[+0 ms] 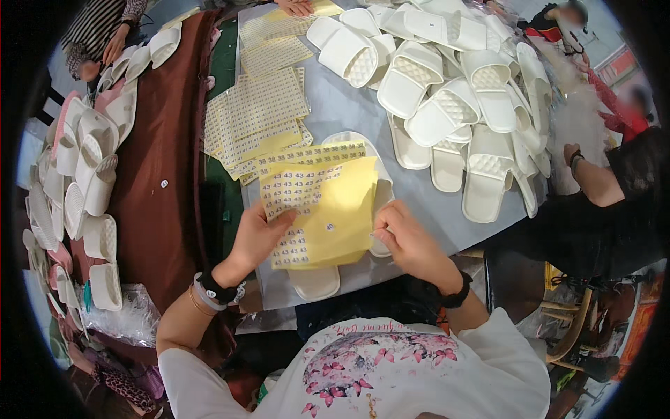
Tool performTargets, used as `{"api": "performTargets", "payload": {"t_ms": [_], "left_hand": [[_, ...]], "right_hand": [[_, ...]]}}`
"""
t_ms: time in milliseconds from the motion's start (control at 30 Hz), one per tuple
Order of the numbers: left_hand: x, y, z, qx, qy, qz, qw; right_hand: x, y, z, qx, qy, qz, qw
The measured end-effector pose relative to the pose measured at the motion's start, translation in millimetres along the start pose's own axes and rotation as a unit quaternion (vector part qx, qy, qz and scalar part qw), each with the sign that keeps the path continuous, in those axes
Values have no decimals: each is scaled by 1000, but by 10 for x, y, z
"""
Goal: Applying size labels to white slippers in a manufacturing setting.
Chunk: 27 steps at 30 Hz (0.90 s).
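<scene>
Head view first: what is everything resting on?

A smooth grey worktop [328,105]. Toward nine o'clock a brown cloth [157,188] covers another surface, with white and pink slippers [89,157] heaped on its far side and a clear plastic bag [125,321] at eight.

And around the room?

A person in a striped sleeve [98,31] at ten o'clock, one in dark clothes [579,230] at three, and a chair [576,325] at four. White slippers [453,112] are piled between one and two, and loose label sheets [258,108] overlap at eleven.

Where is the sheet being handled?

The yellow sticker sheet [338,216] is at the dial's centre, above the worktop, partly hiding a single slipper [314,283] at six o'clock. Small printed labels run in rows down its left part; the right part is mostly bare, glossy yellow backing, with a lone round label near the middle.

The fingers?

The left hand [255,241] pinches the sheet's edge at eight o'clock, thumb on top. The right hand [412,241], just beside the opposite edge, has thumb and forefinger pressed together; I cannot tell whether anything is between them.
</scene>
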State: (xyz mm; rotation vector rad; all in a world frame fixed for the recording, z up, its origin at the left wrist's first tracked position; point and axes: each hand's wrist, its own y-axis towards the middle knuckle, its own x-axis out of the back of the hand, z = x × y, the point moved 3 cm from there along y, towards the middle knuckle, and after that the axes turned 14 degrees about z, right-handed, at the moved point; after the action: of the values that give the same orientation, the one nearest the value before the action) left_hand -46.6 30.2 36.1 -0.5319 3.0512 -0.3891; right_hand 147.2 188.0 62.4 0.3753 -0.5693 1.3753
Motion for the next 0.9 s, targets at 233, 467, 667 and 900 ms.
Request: {"api": "performTargets", "payload": {"t_ms": [233,467,667,900], "left_hand": [[-338,-50,215,34,17,26,999],[-379,-55,260,-34,95,-5,995],[-371,-59,235,-10,120,10,993],[-359,-60,215,-30,121,12,992]], "right_hand": [[-67,8,-21,16,-118,-4,993],[-378,153,-379,-31,-175,-30,984],[-403,134,-471,-30,-169,-69,983],[-345,117,-449,-42,-41,-110,992]]}}
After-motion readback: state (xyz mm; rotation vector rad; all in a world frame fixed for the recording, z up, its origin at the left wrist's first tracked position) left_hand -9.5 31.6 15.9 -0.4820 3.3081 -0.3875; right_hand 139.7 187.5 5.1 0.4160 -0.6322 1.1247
